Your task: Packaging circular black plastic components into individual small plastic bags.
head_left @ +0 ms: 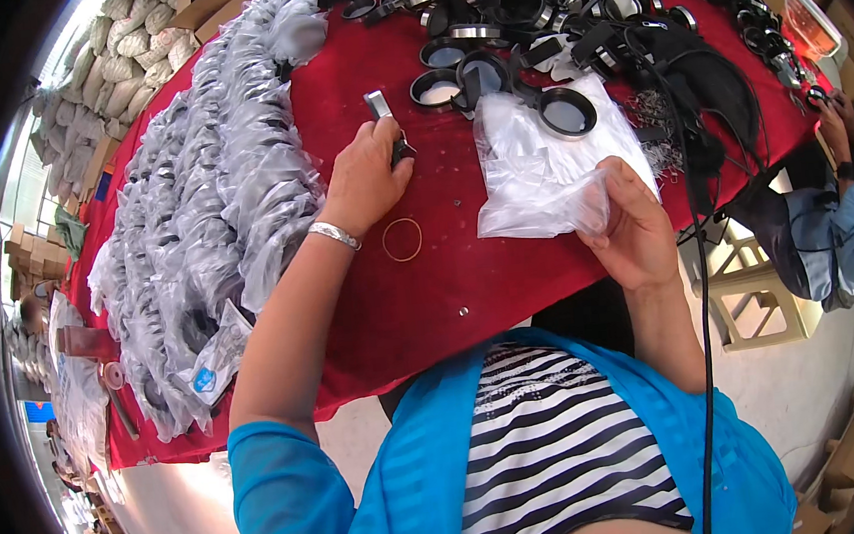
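Observation:
My left hand (362, 180) is closed around a black part with a silver end (378, 104), held over the red cloth; most of the part is hidden by my fingers. Between thumb and fingers, my right hand (637, 228) pinches the near corner of a clear plastic bag (588, 204) at the edge of a stack of such bags (514, 165). On top of that stack rests a round black ring with a pale centre (566, 112). A thin tan rubber band (403, 240) lies beside my left wrist.
Rows of bagged items (262, 149) cover the table's left side. Black and silver ring parts (482, 72) pile up at the far side. A black cable (706, 345) hangs down past my right arm. At right, a co-worker's hands (834, 124) handle a part near a beige stool (750, 292).

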A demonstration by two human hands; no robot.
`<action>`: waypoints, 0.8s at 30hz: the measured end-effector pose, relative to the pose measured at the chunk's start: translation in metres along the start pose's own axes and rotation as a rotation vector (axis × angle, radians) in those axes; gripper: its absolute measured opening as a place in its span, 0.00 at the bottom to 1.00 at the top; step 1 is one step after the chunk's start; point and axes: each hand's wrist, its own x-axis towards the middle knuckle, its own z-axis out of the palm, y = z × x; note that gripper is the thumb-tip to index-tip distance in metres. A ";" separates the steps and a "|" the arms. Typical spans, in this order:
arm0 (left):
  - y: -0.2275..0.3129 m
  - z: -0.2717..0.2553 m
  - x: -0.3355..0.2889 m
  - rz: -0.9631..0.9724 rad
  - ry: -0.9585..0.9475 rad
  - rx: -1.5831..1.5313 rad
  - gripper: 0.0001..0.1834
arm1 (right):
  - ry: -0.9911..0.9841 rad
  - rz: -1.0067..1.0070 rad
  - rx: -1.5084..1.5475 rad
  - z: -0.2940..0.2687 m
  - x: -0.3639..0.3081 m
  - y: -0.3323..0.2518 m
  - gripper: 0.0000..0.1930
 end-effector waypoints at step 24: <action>0.032 -0.026 -0.045 0.240 -0.005 -0.015 0.27 | 0.122 -0.004 0.006 -0.008 0.003 0.000 0.03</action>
